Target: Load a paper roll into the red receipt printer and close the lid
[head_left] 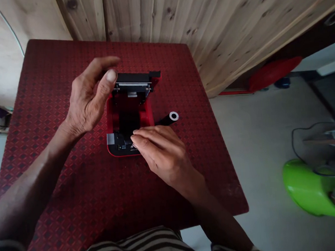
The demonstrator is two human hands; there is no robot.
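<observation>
A small red and black printer stands on the table with its lid raised. My left hand is at the lid's left corner, its thumb and fingers apart; whether it touches the lid I cannot tell. Inside the red compartment lies a dark strip that reaches the printer's black front panel. My right hand is over the front right of the printer, with thumb and fingertips pinched together at the strip's near end. Its fingers hide part of the panel.
Just right of the printer lies a black roll with a white ring at its end. The red patterned table stands against a wooden plank wall. A bright green tub and cables are on the floor at the right.
</observation>
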